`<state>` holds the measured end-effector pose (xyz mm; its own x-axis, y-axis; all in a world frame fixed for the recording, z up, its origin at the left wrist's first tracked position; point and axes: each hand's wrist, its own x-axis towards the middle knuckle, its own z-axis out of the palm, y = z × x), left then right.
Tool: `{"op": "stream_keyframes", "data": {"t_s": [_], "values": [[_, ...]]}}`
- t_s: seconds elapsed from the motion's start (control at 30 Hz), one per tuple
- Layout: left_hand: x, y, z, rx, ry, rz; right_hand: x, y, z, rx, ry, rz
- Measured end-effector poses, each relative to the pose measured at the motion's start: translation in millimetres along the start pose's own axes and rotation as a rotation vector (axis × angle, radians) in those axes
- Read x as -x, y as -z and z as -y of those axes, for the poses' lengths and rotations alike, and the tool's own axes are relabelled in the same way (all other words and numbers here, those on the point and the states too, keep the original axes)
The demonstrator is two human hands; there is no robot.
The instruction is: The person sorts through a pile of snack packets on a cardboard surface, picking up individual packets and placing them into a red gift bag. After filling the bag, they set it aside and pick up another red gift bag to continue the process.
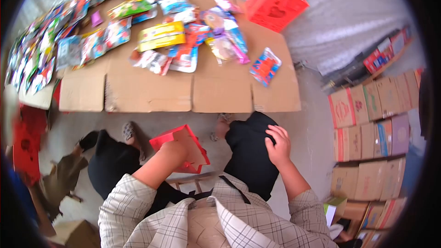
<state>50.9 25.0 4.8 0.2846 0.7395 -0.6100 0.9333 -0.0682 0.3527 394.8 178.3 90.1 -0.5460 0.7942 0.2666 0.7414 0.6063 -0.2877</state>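
My left hand (174, 150) reaches down into a red paper gift bag (202, 150) held between my knees. Its fingers are hidden by the bag, so what they touch cannot be seen. My right hand (278, 145) lies on the knee of my black trousers (250, 151), fingers spread, holding nothing. In front of me is a cardboard-covered table (220, 94) with bright snack packets, among them a yellow packet (161, 36), a red and blue packet (266, 67) near the right end, and a green packet (129, 8) farther back.
Another red gift bag (277, 2) stands at the table's far right corner. A large heap of packets (41, 50) covers the left end. Stacked cardboard boxes (360, 142) line the right side. Another person (59, 179) sits at the left by a red bag (26, 149).
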Motion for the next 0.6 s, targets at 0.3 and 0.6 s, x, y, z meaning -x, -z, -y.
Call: {"op": "stream_keyframes", "data": {"t_s": [0.3, 0.6], "values": [[-10.6, -7.6, 2.4, -0.067, 0.032, -0.010, -8.5, 7.0, 16.4, -0.020, 0.077, -0.016], [-15.4, -13.2, -2.5, 0.001, 0.109, 0.027, -22.6, 2.3, 39.9, -0.080, 0.157, 0.033]]}}
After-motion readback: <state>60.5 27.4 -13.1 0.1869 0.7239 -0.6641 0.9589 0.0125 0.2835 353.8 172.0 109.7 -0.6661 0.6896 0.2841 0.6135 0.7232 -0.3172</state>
